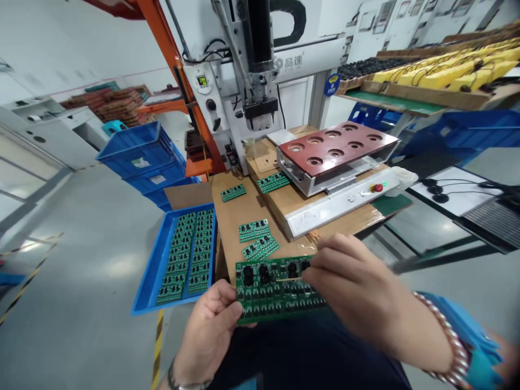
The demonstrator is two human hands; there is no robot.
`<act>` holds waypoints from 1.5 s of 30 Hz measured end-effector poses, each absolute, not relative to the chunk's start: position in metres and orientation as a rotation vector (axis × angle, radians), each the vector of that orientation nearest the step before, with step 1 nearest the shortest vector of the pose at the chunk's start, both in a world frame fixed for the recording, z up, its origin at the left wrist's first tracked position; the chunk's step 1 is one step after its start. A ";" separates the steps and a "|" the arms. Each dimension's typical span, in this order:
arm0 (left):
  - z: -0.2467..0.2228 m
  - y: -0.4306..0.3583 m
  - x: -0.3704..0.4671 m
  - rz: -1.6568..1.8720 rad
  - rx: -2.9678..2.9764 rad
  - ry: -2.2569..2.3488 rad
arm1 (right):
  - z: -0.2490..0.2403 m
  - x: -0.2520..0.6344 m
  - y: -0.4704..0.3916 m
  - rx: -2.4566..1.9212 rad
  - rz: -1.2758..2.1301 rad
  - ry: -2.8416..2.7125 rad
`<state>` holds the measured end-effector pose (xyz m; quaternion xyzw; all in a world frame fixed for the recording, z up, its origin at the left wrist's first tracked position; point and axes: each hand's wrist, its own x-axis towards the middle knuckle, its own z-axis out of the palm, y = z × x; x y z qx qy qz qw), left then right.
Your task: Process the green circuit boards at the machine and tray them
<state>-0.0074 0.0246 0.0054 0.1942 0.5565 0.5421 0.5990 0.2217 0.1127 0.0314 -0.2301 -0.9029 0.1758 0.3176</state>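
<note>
My left hand grips the left edge of a green circuit board panel held low in front of me. Black round parts sit along the panel's top row. My right hand reaches over the panel's right end, fingertips pinched at a black part near its top edge. Whether the fingers hold that part or only touch it is unclear.
A blue tray of several green boards lies at the left. Smaller green boards rest on the cardboard-covered bench. Behind stands a machine with a red-brown holed fixture plate. Blue crates stack at the left.
</note>
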 end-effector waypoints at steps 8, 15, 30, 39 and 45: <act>0.003 0.022 -0.013 1.246 0.495 1.334 | 0.029 0.243 0.113 -0.679 0.512 -2.239; 0.001 0.016 -0.017 1.227 0.588 1.407 | 0.025 0.248 0.104 -0.723 0.467 -2.244; 0.011 0.012 -0.004 1.313 0.517 1.447 | 0.032 0.244 0.103 -0.716 0.477 -2.321; 0.009 0.014 -0.012 1.278 0.561 1.419 | 0.031 0.245 0.104 -0.710 0.472 -2.325; 0.010 0.014 -0.008 1.291 0.533 1.425 | 0.030 0.247 0.104 -0.756 0.502 -2.330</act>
